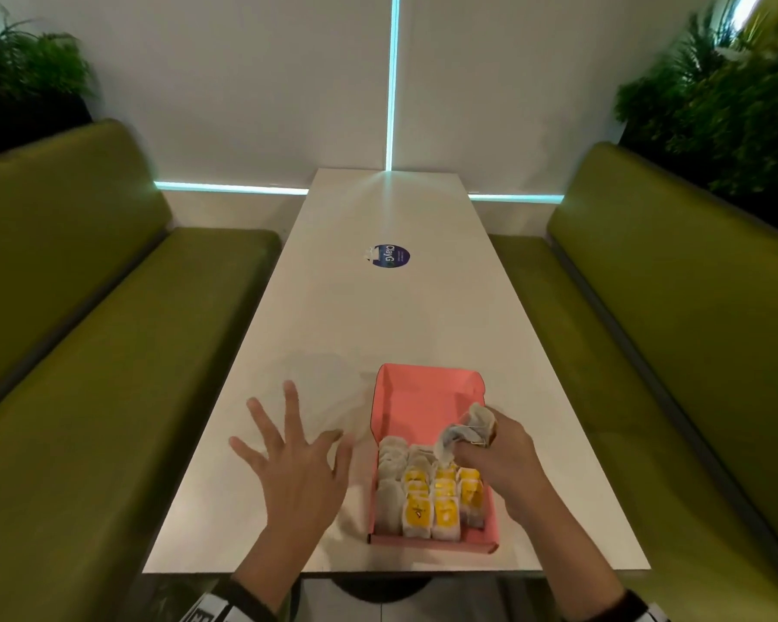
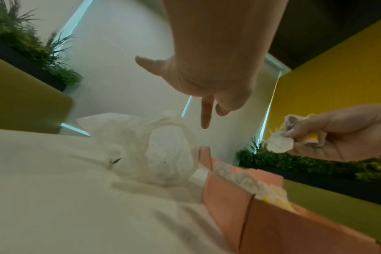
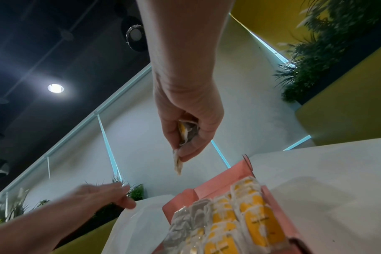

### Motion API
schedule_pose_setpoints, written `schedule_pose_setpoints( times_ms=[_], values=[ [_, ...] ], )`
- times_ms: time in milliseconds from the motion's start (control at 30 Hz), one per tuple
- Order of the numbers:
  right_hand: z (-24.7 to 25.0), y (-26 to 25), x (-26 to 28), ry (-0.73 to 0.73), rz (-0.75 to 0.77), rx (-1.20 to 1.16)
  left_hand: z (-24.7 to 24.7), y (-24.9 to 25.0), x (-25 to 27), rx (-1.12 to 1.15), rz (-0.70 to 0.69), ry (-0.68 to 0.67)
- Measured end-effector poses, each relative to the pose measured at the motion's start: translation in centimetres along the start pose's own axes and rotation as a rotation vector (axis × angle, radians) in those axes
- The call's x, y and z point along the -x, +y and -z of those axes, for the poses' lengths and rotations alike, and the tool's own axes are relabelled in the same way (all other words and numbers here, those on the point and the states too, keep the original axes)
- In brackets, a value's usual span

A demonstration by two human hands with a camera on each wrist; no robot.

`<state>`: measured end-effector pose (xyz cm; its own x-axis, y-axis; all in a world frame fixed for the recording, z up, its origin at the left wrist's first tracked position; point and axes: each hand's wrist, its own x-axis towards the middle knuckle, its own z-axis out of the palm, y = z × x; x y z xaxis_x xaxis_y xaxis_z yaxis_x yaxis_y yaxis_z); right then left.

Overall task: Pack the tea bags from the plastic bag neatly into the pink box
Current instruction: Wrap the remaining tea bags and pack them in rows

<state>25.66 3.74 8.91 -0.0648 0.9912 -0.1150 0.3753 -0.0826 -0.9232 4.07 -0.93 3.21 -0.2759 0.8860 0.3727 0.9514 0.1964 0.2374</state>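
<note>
The pink box (image 1: 423, 397) lies open on the white table, its near half filled with rows of tea bags (image 1: 427, 496), grey ones at the left and yellow-labelled ones beside them. My right hand (image 1: 490, 455) hovers over the box's right side and grips a bunch of tea bags (image 1: 468, 426), also seen as tea bags (image 3: 186, 132) in the right wrist view. My left hand (image 1: 288, 460) is spread flat above the table, left of the box, holding nothing. The clear plastic bag (image 2: 154, 147) lies crumpled beyond it, next to the box (image 2: 239, 197).
The white table (image 1: 378, 316) runs away from me, with a round blue sticker (image 1: 391, 256) in its middle. Green benches (image 1: 86, 352) flank both long sides. Plants (image 1: 715, 105) stand behind the backrests.
</note>
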Motion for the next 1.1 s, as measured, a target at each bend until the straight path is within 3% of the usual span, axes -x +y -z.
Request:
schedule_pose_setpoints(
  times_ms=[100,167,300,367,433,533,700,933,1033,1100],
  values=[
    [0.1,-0.1,0.0,-0.044,-0.015,-0.076,0.9,1.8,-0.4,0.323,-0.206,0.1],
    [-0.4,-0.4,0.0,-0.086,-0.016,-0.128,2.1,3.6,-0.9,0.669,-0.201,-0.038],
    [-1.8,-1.5,0.1,-0.142,0.057,-0.13,3.4,7.3,-1.4,1.284,0.053,-0.668],
    [-2.6,-1.9,0.3,-0.145,0.128,0.022,3.3,8.5,-1.5,1.502,0.236,-0.801],
    [-3.2,-2.0,0.5,-0.172,0.183,0.181,3.2,9.1,-1.6,1.657,0.423,-0.789],
    [-3.7,-1.7,0.8,-0.284,0.168,0.221,2.7,9.1,-1.7,1.779,0.609,-0.742],
    [-2.6,-1.9,1.3,-0.434,0.147,0.202,2.1,8.6,-1.6,1.893,0.819,-0.782],
    [-1.5,-2.6,1.2,-0.444,0.275,0.469,1.9,8.3,-2.0,1.928,0.88,-0.842],
    [-0.1,-3.4,1.2,-0.557,0.303,0.386,1.8,7.9,-2.2,1.878,0.857,-0.899],
    [1.0,-4.1,0.9,-0.558,0.29,0.261,2.0,7.6,-2.3,1.851,0.851,-0.96]
  ],
)
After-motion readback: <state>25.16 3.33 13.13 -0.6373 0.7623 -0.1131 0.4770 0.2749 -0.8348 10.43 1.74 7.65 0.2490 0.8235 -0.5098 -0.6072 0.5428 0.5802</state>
